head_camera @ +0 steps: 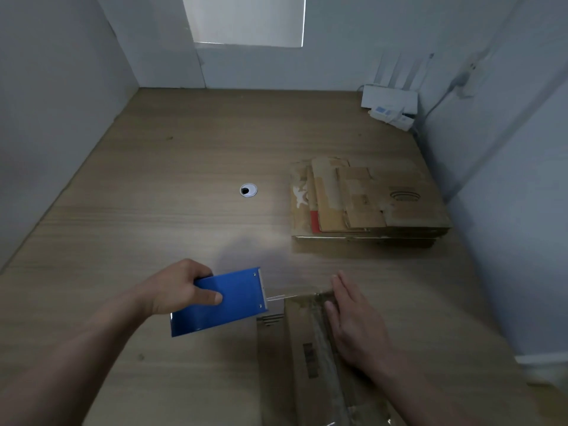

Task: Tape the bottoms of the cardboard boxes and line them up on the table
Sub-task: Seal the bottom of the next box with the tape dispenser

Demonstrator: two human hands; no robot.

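Observation:
My left hand (178, 287) grips a blue tape dispenser (224, 299) just left of a brown cardboard box (295, 348) that stands at the table's near edge. A strip of clear tape (276, 297) runs from the dispenser's metal end to the box's top seam. My right hand (353, 321) lies flat with straight fingers on the taped seam of the box. A stack of flattened cardboard boxes (368, 198) lies on the right side of the wooden table (153, 195).
A round cable grommet (248, 190) sits in the table's middle. A white router with antennas (390, 99) and small white boxes stand in the far right corner. Grey partition walls close the table on the left, back and right.

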